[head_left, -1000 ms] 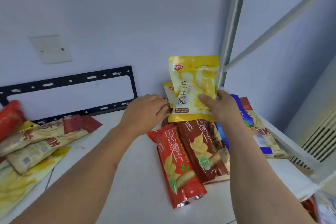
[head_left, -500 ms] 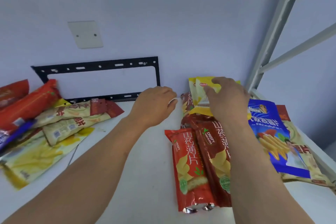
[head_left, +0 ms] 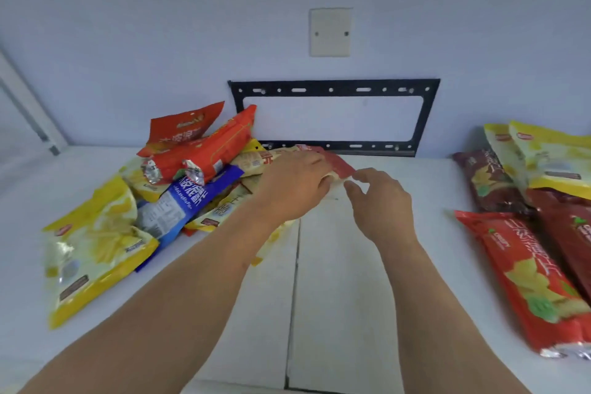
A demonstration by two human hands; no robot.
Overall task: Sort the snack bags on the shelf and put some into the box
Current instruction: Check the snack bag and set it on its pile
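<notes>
your left hand (head_left: 295, 184) grips the cream-and-red bag (head_left: 256, 160) (right hand (head_left: 380, 198) loose, empty), so tugging could topple the snack pile (head_left: 179, 176).

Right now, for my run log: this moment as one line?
step: sorting | left hand: grips cream-red bag on left pile | right hand: open, beside it | sorted bags: right

Both forearms reach toward twelve o'clock — left hand (head_left: 295, 184) palm down, fingers curled; right hand (head_left: 380, 201) loosely spread, fingers relaxed.
</notes>
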